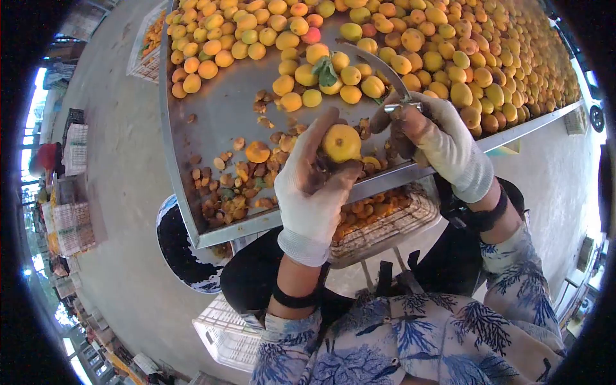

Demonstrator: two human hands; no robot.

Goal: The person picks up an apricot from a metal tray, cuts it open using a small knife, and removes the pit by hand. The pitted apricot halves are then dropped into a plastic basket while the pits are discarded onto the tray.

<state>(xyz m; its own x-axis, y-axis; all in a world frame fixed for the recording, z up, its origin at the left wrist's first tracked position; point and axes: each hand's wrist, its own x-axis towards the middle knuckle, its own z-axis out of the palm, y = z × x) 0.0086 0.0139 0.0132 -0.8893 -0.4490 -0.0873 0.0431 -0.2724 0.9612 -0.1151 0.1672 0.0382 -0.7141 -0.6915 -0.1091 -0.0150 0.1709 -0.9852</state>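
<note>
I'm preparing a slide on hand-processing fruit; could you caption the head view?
Gloved left hand holds a yellow fruit while the right hand grips a curved knife at a metal tray.

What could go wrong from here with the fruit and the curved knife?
The left grip holds a yellow fruit near the curved knife in the right grip; a slip while cutting might hurt the left grip. The fruit could slip out and roll among the loose pits on the metal tray. Some pits might be pushed over the tray's edge into the crate below.
</note>
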